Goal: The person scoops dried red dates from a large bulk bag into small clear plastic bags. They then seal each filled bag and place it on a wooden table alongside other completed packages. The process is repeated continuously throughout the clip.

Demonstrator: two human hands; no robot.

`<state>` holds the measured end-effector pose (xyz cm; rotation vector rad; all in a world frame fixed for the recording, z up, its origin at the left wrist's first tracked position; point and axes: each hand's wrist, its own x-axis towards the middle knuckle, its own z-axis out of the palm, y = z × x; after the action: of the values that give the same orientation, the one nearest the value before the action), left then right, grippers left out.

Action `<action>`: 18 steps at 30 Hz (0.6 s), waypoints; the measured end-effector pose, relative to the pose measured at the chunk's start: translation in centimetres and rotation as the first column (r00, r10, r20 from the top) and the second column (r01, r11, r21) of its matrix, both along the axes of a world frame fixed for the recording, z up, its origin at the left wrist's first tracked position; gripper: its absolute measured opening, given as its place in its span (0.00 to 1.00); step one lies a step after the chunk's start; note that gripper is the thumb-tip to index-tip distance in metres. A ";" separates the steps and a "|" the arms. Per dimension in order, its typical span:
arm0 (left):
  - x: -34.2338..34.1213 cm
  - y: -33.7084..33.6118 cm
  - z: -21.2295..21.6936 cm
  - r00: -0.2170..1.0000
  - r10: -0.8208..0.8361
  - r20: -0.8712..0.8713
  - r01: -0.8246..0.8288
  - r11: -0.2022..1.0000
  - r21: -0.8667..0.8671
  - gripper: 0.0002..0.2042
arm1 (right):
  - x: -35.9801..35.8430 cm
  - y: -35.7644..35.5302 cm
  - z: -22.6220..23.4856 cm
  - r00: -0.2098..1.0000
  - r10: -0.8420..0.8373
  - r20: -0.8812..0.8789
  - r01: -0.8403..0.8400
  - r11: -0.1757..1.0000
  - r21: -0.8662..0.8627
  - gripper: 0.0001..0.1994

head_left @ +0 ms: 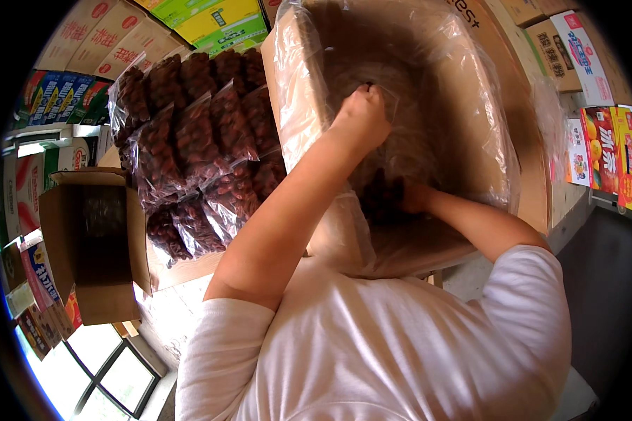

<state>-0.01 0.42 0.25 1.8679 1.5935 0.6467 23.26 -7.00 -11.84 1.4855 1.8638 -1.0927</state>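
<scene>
A large cardboard box [470,165] lined with clear plastic stands in front of me, and both my hands reach into it. My left hand [364,116] is closed in a pinch near the middle of the box, gripping the edge of a clear plastic bag [395,105]. Lower in the box, my right hand [416,198] is at a heap of dark red dried fruit [380,198], which look like dates. Shadow and the fruit hide its fingers, so I cannot see whether they are closed.
Several clear bags filled with the same dark fruit [193,144] lie in rows left of the lined box. An open brown carton [105,298] stands at the far left. Stacked cartons [91,35] line the back left, and colourful boxes [604,151] stand at the right.
</scene>
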 end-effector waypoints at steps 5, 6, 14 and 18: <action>0.0 -0.1 0.2 1.000 -0.006 -0.022 0.006 1.000 -0.006 0.15 | 1.6 -1.0 -3.5 0.963 -0.254 -0.091 0.227 0.945 -0.234 0.58; 0.0 -0.1 0.2 1.000 -0.003 -0.021 0.003 1.000 0.004 0.15 | 1.8 -1.0 -4.0 0.936 -0.336 -0.108 0.289 0.905 -0.312 0.63; 0.1 0.0 0.0 1.000 0.017 -0.006 -0.017 1.000 0.003 0.13 | 0.8 0.0 -3.0 0.917 -0.398 -0.015 0.335 0.792 -0.510 0.56; 0.0 0.1 -0.1 1.000 0.006 0.001 -0.006 1.000 -0.003 0.13 | -3.7 0.8 4.5 0.965 -0.263 0.007 0.214 0.768 -0.603 0.57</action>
<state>-0.05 0.51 0.11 1.8606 1.5992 0.6471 19.54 -6.19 -7.30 1.3167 1.1956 -1.6928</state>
